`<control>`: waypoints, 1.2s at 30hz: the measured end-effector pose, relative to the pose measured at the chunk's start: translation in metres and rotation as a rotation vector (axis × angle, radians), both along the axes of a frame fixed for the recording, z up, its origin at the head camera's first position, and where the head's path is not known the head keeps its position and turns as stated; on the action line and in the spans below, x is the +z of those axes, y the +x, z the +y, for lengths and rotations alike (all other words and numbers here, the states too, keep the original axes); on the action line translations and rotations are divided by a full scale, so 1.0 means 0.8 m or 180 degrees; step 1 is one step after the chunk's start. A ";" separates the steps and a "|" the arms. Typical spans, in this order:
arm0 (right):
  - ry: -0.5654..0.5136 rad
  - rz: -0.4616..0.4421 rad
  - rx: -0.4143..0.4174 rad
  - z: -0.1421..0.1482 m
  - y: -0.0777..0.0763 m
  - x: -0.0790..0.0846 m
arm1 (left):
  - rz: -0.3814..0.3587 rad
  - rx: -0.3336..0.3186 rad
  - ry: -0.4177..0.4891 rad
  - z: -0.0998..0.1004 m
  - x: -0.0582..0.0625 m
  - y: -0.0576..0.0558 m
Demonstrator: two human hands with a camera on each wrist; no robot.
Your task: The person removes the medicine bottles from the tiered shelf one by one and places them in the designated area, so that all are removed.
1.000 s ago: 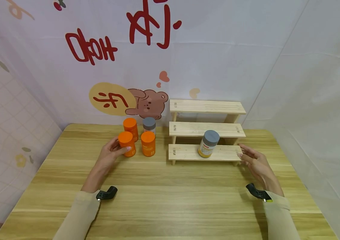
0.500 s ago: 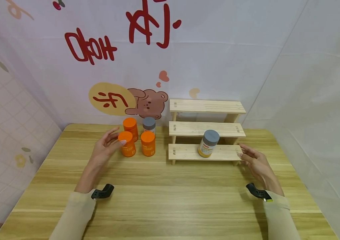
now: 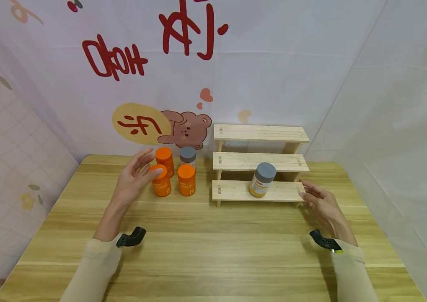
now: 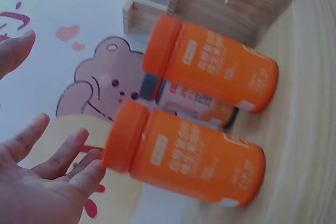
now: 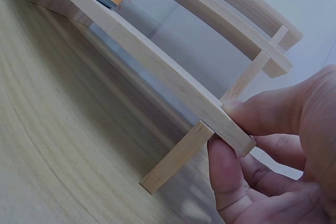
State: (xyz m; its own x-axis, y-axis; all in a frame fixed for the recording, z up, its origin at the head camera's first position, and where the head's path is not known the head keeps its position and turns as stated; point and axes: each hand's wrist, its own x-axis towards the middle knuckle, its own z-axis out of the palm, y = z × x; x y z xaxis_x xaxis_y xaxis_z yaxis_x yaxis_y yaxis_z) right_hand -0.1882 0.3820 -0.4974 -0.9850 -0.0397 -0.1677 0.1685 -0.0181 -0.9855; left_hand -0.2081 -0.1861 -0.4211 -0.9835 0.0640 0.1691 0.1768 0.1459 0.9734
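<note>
My left hand [image 3: 132, 178] hovers by the front-left orange jar [image 3: 161, 186], fingers relaxed and spread, thumb overlapping its cap in the head view. Just behind stands another orange jar [image 3: 164, 157], near those fingers. A third orange jar [image 3: 187, 184] is to the right, with a grey-capped jar [image 3: 188, 156] behind it. In the left wrist view, thumb and fingers are apart, fingertips right at an orange cap [image 4: 124, 137]. My right hand [image 3: 322, 203] pinches the right end of a three-step wooden rack's lowest board [image 5: 173, 85]. On that step stands a grey-capped jar [image 3: 262, 182].
The rack's middle step [image 3: 251, 161] and top step [image 3: 262, 133] rise behind the lowest one. A printed cloth wall [image 3: 273, 84] closes off the back of the wooden table [image 3: 217, 251], with more cloth at both sides.
My left hand has let go of the front-left orange jar, opened, and moved up toward the back jar. The right hand stays on the rack.
</note>
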 end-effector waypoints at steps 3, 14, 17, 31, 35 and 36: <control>-0.0035 0.0007 -0.0013 0.001 -0.001 -0.001 | 0.0104 -0.0041 0.0049 0.006 0.008 0.000; -0.0062 0.0009 0.0014 0.002 -0.003 -0.002 | 0.0254 -0.0334 0.0168 0.031 0.025 -0.004; -0.0082 0.0015 0.0033 0.002 -0.004 -0.003 | 0.0250 -0.0446 0.0192 0.040 0.026 -0.004; -0.0012 -0.0004 0.0050 0.003 -0.002 -0.002 | 0.0211 -0.0918 0.0377 0.091 0.028 -0.006; 0.0028 -0.0022 0.0045 0.002 -0.003 -0.002 | 0.0218 -0.0990 0.0365 0.106 0.025 -0.007; 0.0027 -0.0026 0.0044 0.002 -0.003 -0.002 | 0.0216 -0.1009 0.0380 0.110 0.024 -0.007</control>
State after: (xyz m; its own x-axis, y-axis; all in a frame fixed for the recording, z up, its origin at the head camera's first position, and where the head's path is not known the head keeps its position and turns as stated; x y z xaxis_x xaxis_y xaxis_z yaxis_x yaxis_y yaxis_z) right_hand -0.1909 0.3836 -0.4987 -0.9830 -0.0517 -0.1761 0.1767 -0.0074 -0.9842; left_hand -0.2137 -0.0985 -0.4016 -0.9042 0.3404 0.2581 0.2600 -0.0409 0.9648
